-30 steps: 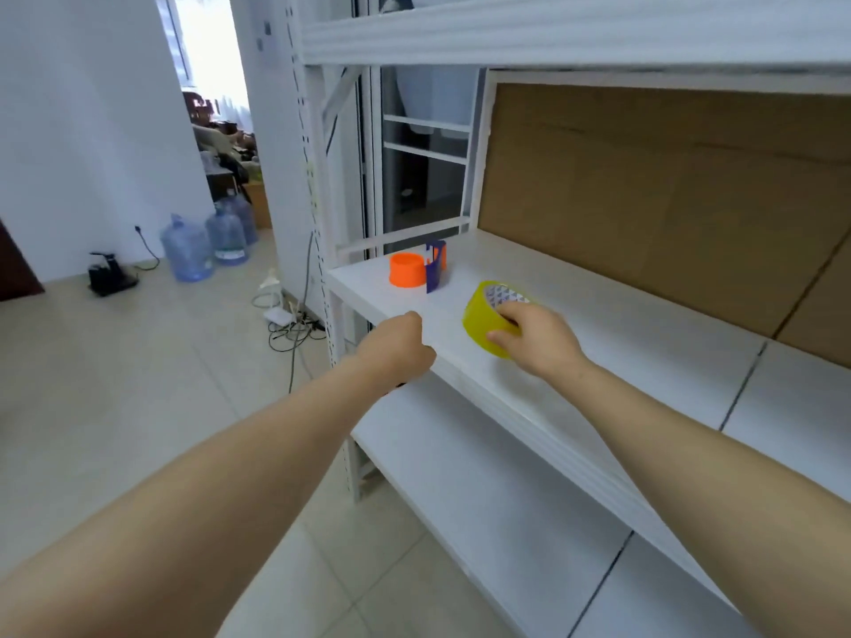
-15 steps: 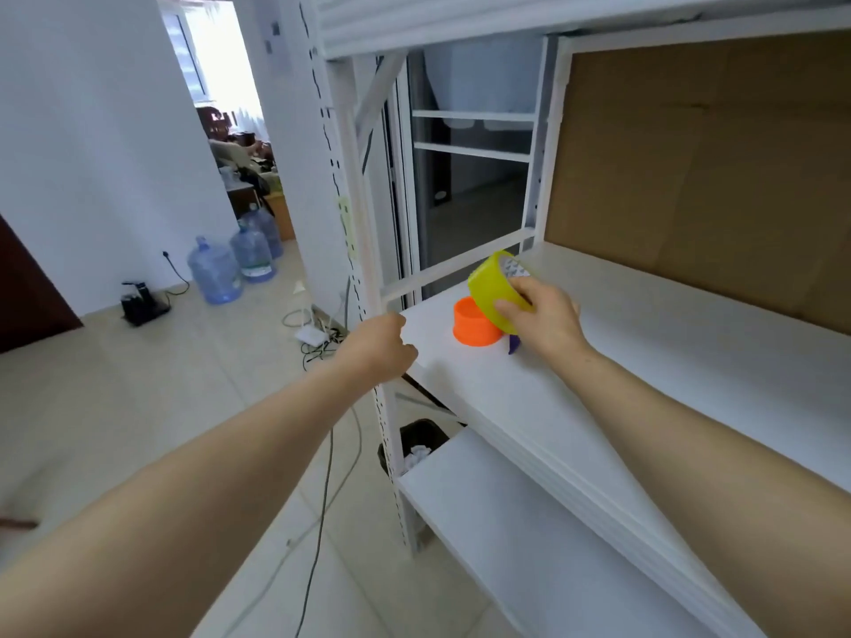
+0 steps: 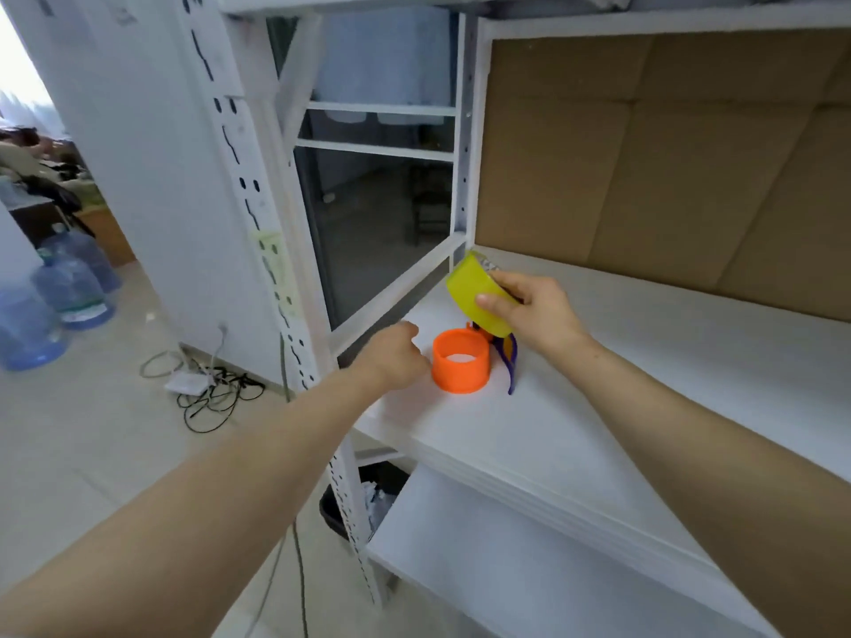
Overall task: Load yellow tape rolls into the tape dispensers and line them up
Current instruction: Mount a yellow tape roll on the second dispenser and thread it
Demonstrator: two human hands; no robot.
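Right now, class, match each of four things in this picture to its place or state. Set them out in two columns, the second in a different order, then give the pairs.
1. yellow tape roll
2. orange dispenser spool
3. left hand
4. water bottles

A. on the floor
B. closed, beside the spool
C. standing on the shelf
D. held in the right hand

Pairs: 1-D, 2-C, 3-B, 4-A
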